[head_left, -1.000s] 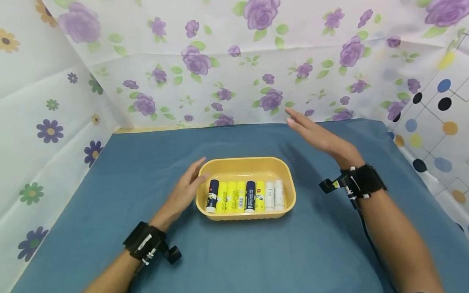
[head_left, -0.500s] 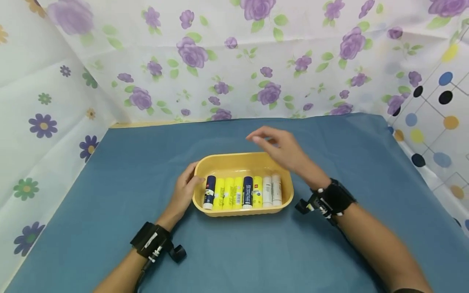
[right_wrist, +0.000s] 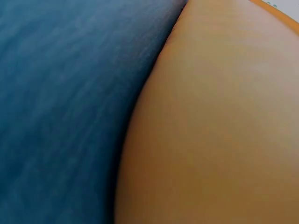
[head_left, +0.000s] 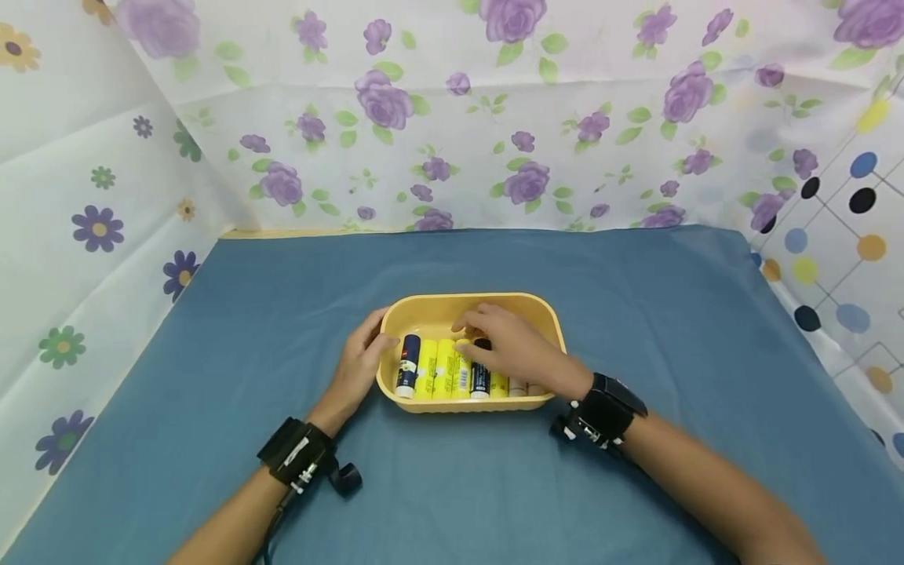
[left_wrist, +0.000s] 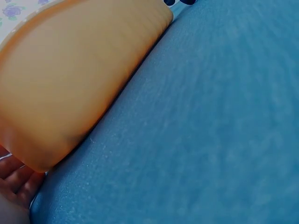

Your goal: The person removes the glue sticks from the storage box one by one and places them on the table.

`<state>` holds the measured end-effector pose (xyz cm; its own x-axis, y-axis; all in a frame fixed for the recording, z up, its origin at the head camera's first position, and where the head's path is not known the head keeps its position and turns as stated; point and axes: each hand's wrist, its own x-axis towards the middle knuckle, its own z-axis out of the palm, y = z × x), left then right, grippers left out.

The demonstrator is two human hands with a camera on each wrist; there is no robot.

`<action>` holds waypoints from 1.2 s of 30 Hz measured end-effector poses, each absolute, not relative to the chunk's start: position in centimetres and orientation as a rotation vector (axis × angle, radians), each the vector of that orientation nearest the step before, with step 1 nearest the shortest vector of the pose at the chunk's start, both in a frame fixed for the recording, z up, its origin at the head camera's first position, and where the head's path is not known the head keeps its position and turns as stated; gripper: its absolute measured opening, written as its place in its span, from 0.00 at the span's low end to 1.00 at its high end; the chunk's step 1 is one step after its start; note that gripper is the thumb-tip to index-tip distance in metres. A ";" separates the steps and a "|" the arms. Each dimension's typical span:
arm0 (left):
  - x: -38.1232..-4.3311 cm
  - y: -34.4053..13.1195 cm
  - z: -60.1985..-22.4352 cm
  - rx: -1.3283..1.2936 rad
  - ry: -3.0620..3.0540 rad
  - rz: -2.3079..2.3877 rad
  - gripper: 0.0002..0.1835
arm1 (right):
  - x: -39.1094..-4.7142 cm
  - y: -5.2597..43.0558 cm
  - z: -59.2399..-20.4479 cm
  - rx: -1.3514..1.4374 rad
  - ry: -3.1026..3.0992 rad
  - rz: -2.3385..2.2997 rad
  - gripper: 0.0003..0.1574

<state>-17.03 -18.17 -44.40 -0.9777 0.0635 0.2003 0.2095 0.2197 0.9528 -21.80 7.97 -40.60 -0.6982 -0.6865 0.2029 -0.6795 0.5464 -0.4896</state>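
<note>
A shallow yellow plastic tray (head_left: pixel 469 406) holds a row of upright-pointing glue sticks lying side by side. At the left of the row is a dark blue glue stick (head_left: pixel 407 366); yellow glue sticks (head_left: pixel 443 369) come after it, then a second dark blue glue stick (head_left: pixel 480 382). My left hand (head_left: pixel 359 365) grips the tray's left end, thumb over the rim and fingers outside, partly seen in the left wrist view. Over the tray, my right hand (head_left: pixel 515 349) reaches in with bent fingers and thumb apart, close over a yellow glue stick's top end. It covers the white sticks' upper parts.
A blue cloth (head_left: pixel 452 486) covers the table under the tray. Behind rises a white sheet with purple flowers (head_left: pixel 526 182), with patterned sheets at both sides. Each wrist wears a black strap with a small camera and cable. The tray's outer wall (right_wrist: pixel 210 116) fills much of the right wrist view.
My right hand has swung in from the right and come down over the glue sticks. My left hand has closed onto the tray's left end and stays there.
</note>
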 end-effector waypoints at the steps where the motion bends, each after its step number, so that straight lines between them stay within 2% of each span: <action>1: -17.1 -18.2 -44.3 -0.269 -2.360 -1.873 0.25 | -21.8 8.0 -40.6 -1.197 2.768 -0.810 0.24; 5: -17.2 -18.2 -44.2 -0.264 -2.369 -1.855 0.25 | -21.7 8.2 -40.4 -1.148 2.828 -0.617 0.29; 9: -17.1 -18.4 -44.1 -0.250 -2.350 -1.836 0.25 | -21.8 7.9 -40.3 -1.179 2.844 -0.597 0.27; 18: -16.8 -18.0 -44.5 -0.244 -2.374 -1.856 0.26 | -21.7 8.0 -40.8 -1.206 2.697 -0.810 0.24; 27: -17.0 -18.6 -43.4 -0.252 -2.354 -1.803 0.24 | -22.1 7.5 -39.6 -1.389 2.599 -1.001 0.24; 36: -16.2 -17.9 -44.2 -0.170 -2.406 -1.772 0.23 | -21.3 7.8 -40.2 -1.482 2.378 -1.230 0.24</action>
